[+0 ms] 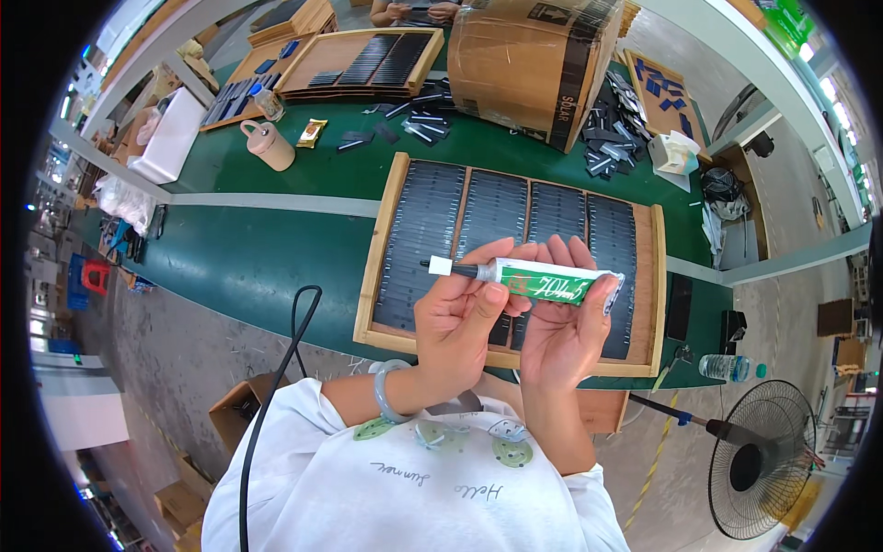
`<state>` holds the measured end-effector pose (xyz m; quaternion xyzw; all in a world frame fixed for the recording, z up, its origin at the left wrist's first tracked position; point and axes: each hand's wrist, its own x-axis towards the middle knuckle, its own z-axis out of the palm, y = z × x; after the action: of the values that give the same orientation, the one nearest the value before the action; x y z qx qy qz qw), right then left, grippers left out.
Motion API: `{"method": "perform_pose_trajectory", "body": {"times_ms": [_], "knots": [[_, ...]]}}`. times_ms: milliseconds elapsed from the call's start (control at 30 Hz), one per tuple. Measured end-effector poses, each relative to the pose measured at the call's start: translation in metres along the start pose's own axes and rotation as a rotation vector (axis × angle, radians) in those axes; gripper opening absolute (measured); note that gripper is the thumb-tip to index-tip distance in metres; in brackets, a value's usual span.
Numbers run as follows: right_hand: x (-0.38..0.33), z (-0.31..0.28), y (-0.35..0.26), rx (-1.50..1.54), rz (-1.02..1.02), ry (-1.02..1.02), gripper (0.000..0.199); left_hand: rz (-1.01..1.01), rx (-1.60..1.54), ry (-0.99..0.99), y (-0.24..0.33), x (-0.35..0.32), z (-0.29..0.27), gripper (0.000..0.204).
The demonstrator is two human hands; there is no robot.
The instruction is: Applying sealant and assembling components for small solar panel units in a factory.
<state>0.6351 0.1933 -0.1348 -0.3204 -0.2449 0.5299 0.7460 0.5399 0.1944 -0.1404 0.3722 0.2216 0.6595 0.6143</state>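
Note:
Both of my hands hold a green-and-white glue tube (555, 283) level across my body, over a wooden tray. My left hand (452, 329) pinches it at the neck, thumb on top, beside a dark nozzle with a white tip pointing left. At the tube's flattened tail, my right hand (559, 348) grips with the thumb in front and the fingers behind. Beneath them lies the wooden tray (657, 294), filled with several columns of thin dark strips (423, 212). My hands and the tube cover part of the middle columns.
Across the green table (239, 239) stand a large cardboard box (515, 74), another strip tray (428, 64), loose dark strips (612, 133) and a pink tumbler (269, 147). To the right are a water bottle (727, 368) and a fan (759, 460). A person's hands (441, 12) show beyond.

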Motion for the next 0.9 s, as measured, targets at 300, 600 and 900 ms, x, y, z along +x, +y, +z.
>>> {"method": "perform_pose_trajectory", "body": {"times_ms": [300, 600, 900], "knots": [[0.000, 0.001, 0.007, 0.277, -0.001, -0.104, 0.063, -0.016, 0.048, 0.019, 0.004, -0.004, -0.002, 0.046], [-0.005, -0.001, 0.004, 0.057, -0.060, -0.083, 0.052, -0.005, -0.004, -0.012, 0.005, -0.005, -0.008, 0.046], [0.000, 0.005, -0.005, 0.058, -0.143, -0.031, 0.037, 0.043, -0.028, 0.001, 0.007, -0.006, -0.007, 0.043]]}}
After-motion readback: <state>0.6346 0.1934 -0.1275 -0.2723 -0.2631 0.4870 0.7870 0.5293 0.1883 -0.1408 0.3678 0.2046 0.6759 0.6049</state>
